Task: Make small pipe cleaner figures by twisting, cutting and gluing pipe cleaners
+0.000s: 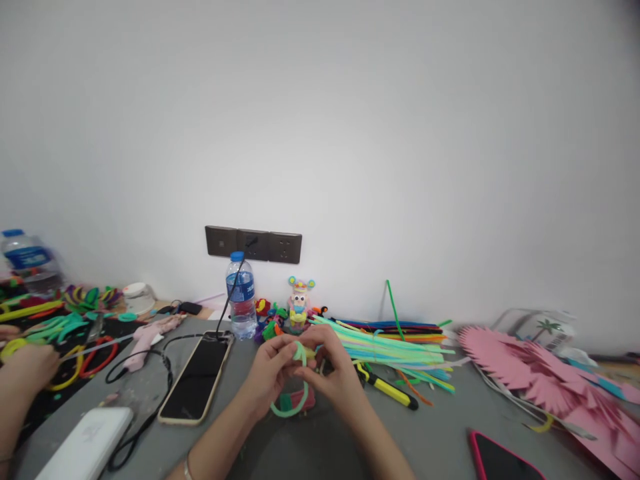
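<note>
Both of my hands meet at the middle of the grey table [265, 453]. My left hand [270, 373] pinches a pale green pipe cleaner [289, 412], whose free length curves down in a loop below the fingers. My right hand [333, 367] closes on the same pipe cleaner from the other side, near a small coiled part at the fingertips. Something yellowish shows between the hands; its shape is partly hidden. Behind the loop lies a small red and green item, partly covered.
A phone [197, 377] with a cable, a bottle [241, 300] and a small figurine [299, 307] stand or lie near. Right are pipe cleaners [390, 347], a yellow cutter [390, 390], pink paper [530, 373] and another phone [503, 460]. Another person's hand [30, 367] is at left.
</note>
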Available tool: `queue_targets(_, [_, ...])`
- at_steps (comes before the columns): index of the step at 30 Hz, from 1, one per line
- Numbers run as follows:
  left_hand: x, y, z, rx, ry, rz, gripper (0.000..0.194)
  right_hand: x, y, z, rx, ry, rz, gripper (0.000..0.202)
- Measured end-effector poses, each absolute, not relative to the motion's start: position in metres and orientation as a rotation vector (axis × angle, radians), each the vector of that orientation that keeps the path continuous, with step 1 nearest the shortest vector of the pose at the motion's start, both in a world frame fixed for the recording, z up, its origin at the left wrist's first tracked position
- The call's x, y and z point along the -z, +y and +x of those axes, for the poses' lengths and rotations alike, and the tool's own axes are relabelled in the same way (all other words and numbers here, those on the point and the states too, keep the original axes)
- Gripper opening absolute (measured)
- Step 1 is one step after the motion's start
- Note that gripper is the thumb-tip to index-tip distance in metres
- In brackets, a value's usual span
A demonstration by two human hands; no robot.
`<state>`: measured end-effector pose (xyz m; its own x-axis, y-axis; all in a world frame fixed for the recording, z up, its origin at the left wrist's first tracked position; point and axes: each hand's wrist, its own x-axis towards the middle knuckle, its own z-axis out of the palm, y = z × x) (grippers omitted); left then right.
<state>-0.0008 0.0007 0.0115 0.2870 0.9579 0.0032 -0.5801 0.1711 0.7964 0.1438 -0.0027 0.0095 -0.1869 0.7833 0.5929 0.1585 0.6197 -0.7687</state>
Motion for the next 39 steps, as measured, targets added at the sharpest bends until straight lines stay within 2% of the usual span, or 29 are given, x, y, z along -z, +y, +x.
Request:
queue_targets(2, [-0.012, 0.000, 0.000, -1.189, 0.592, 0.778, 0.034, -0.011, -0.002, 0.145, -0.625, -1.712, -0.732, 0.026])
queue_targets(11, [-0.011, 0.005, -0.006, -1.282, 0.679, 0.698, 0.034, -0.018, -0.006, 0.148, -0.573, -1.574, -0.753, 0.015])
queue_targets(26, [-0.012, 0.006, -0.007, -1.310, 0.719, 0.757, 0.034, -0.021, -0.007, 0.151, -0.823, -1.421, -0.676, 0.016])
queue_targets(31, [-0.014, 0.003, -0.005, -1.295, 0.730, 0.766, 0.035, -0.018, -0.004, 0.150, -0.763, -1.534, -0.768, 0.017])
queue_targets(35, [-0.017, 0.001, -0.005, -1.206, 0.755, 0.747, 0.043, -0.018, -0.003, 0.152, -0.691, -1.680, -0.776, 0.016])
queue_targets(39, [-0.018, -0.002, -0.006, -1.097, 0.664, 0.783, 0.051, -0.015, -0.002, 0.156, -0.839, -1.691, -0.743, 0.028])
